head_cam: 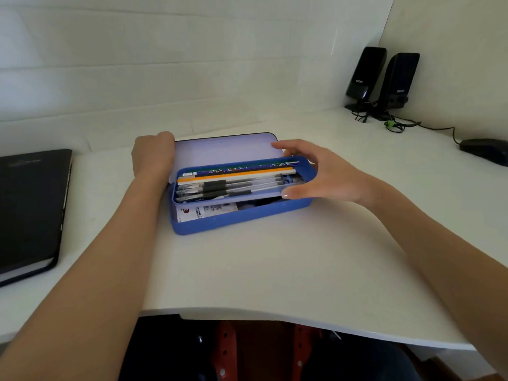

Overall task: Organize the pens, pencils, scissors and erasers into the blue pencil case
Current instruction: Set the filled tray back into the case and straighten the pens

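Nearly done: pens (220,187) and pencils (236,171) fill the tray (303,163) the right hand (316,174) grips, left hand (152,155) curls round the lid (228,149), pencil case (242,218) mid-desk (247,270), closing left.

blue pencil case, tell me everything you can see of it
The blue pencil case looks like matte plastic, a long box with rounded corners, lying open near the middle of the white desk. Its pale lilac lid stands tilted back. A lifted inner tray holds pens and pencils side by side; beneath it a white printed packet shows. The left hand grips the lid's left edge. The right hand holds the tray's right end, fingers spread behind, thumb in front.
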The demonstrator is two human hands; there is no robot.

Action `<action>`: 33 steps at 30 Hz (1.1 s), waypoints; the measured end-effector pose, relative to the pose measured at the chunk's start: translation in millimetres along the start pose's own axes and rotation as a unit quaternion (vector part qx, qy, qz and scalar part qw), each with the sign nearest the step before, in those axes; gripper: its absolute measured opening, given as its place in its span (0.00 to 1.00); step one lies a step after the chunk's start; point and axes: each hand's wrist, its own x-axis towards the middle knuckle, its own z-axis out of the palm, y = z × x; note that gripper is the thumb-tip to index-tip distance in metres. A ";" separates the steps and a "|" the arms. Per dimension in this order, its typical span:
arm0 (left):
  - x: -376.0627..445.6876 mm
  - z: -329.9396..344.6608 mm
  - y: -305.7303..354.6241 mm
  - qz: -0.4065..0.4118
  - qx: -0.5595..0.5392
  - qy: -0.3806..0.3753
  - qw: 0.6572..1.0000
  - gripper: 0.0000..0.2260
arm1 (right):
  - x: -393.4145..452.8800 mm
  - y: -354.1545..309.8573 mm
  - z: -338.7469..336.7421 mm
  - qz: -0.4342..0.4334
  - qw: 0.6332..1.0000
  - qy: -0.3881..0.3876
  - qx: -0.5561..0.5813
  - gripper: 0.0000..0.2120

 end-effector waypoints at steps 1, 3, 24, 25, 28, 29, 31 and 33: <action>-0.3 0.1 0.3 -0.005 -0.007 0.001 1.000 0.08 | -0.6 -0.1 1.0 0.004 1.000 -0.014 -0.013 0.41; -2.3 0.7 0.4 -0.018 -0.032 0.008 0.999 0.11 | -0.9 0.2 2.6 0.005 0.998 -0.045 -0.043 0.39; -23.2 20.9 25.5 0.070 -0.170 -0.122 0.975 0.11 | 1.1 2.9 -6.4 0.062 0.983 -0.167 -0.034 0.38; -25.0 22.9 26.3 0.067 -0.176 -0.128 0.974 0.11 | 0.4 0.2 -5.8 0.063 0.983 -0.169 -0.038 0.38; -30.1 30.1 29.6 0.088 -0.164 -0.134 0.973 0.05 | -1.6 -7.4 -4.1 0.056 0.981 -0.177 -0.059 0.36; -31.2 31.9 30.6 0.095 -0.160 -0.132 0.973 0.04 | -2.9 -10.0 -5.0 0.053 0.980 -0.178 -0.066 0.35; -34.0 33.9 30.6 0.104 -0.156 -0.131 0.974 0.03 | -5.9 -13.9 -7.5 0.051 0.980 -0.173 -0.083 0.34; -38.6 36.4 30.0 0.101 -0.152 -0.139 0.973 0.03 | -11.2 -13.9 -8.8 0.053 0.982 -0.156 -0.095 0.32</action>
